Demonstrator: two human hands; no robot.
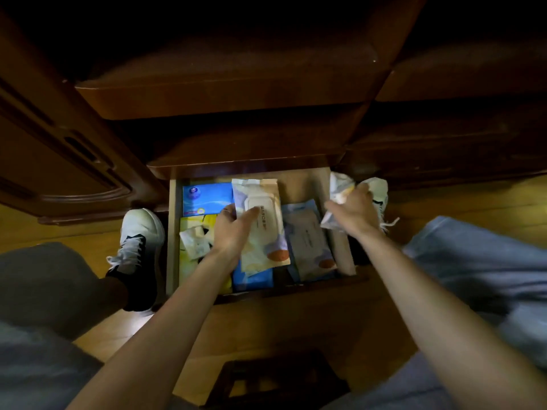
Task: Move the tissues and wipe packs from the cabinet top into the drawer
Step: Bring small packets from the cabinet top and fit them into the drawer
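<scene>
While left hand (233,229) grips wipe pack (260,223) over drawer (173,232); right hand (353,214) clutches crumpled pack (340,187)

Both bare forearms reach up from the lower frame toward its centre. The left hand (233,229) holds a pack (260,223), thumb on top. The right hand (353,213), right of centre, grips a crumpled packet (339,190).

Wipe pack (260,223): cream, flip lid up, lying lengthwise over the open drawer (171,232). Second wipe pack (310,247): flat inside drawer, right side. Crumpled tissue pack (337,199): white, above drawer's right wall.
</scene>
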